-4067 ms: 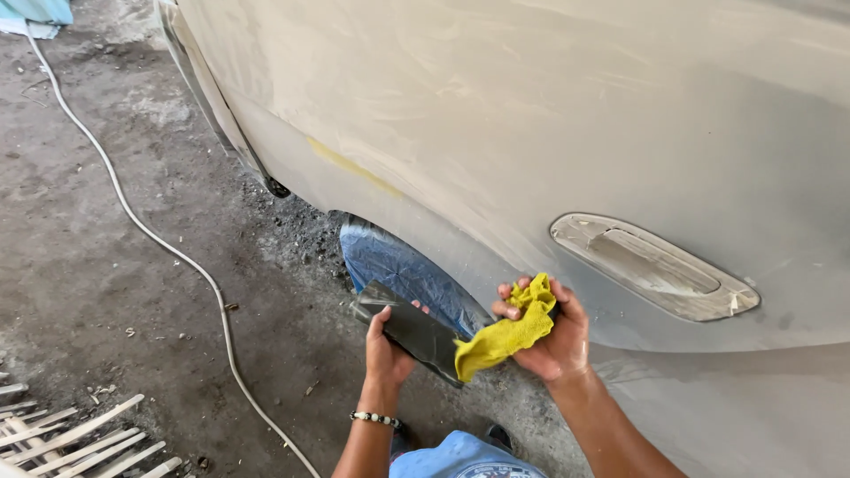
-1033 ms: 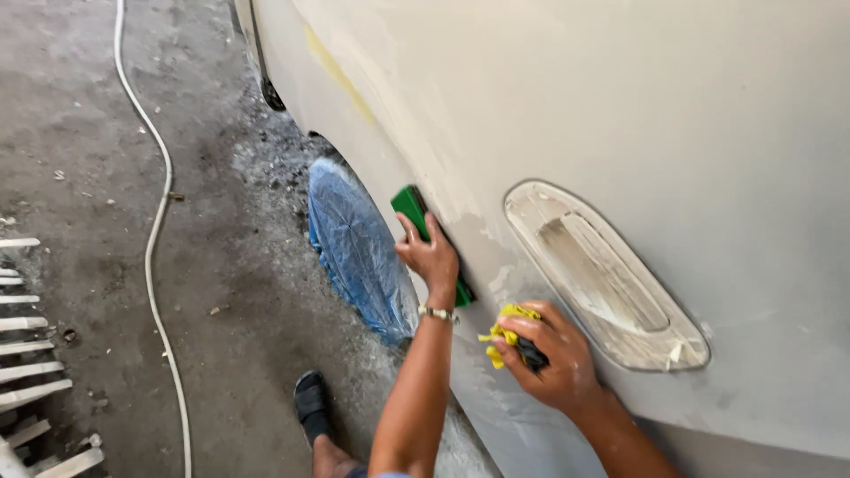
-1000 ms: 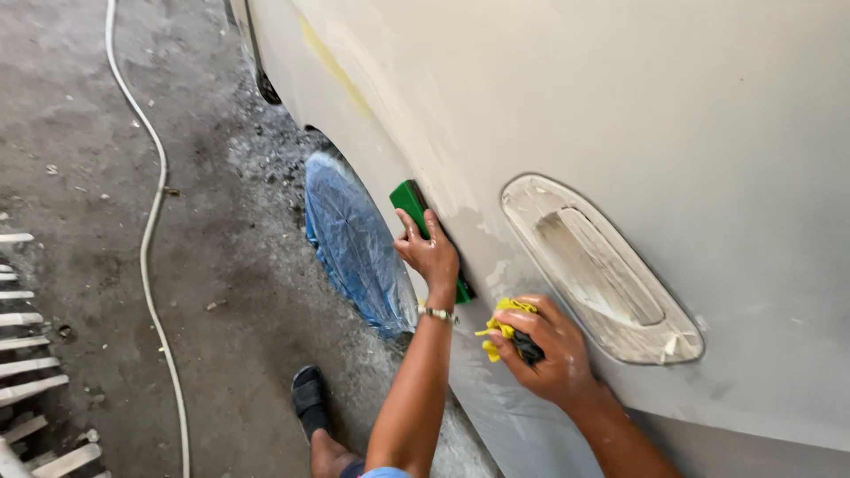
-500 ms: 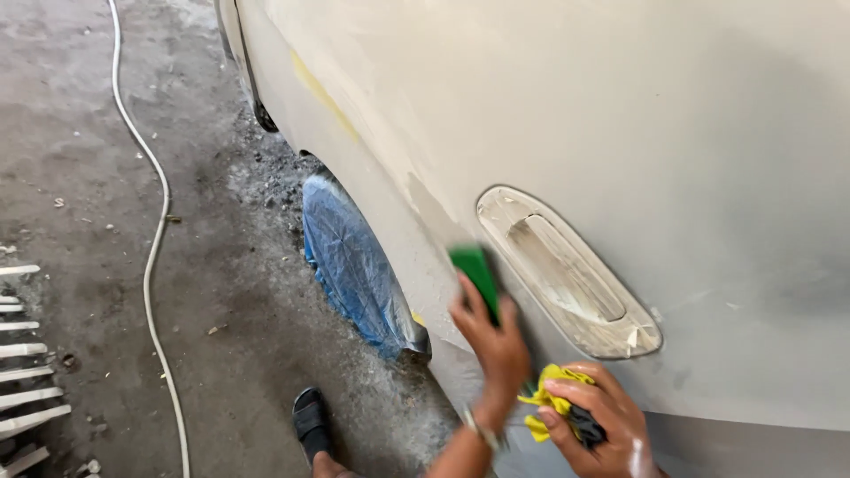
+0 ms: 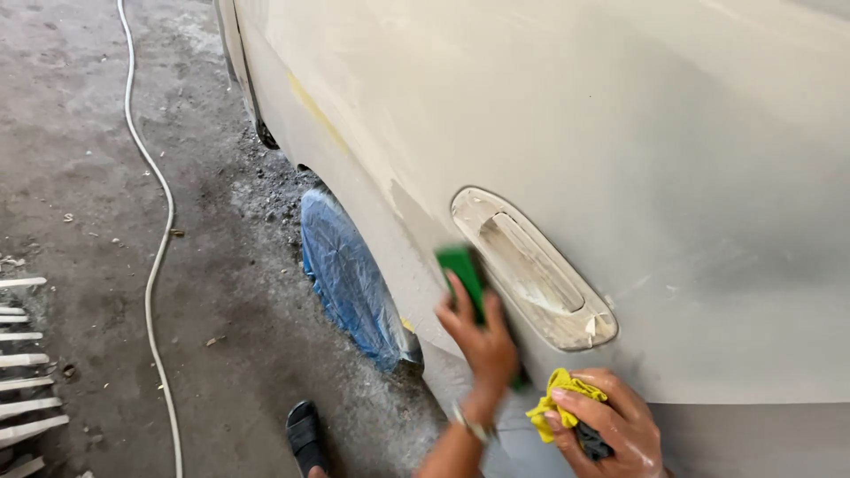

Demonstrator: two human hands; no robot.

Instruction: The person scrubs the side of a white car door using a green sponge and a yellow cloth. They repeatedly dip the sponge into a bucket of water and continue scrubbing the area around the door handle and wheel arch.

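Green sanding block under left hand points up-left along the car panel.

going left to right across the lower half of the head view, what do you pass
White slats at the left edge → white hose on the floor → black sandal → blue plastic-covered wheel → left hand pressing a green sanding block on the car panel → right hand with a yellow cloth.

Single head view, looking down-right, close along car body panel; floor left.
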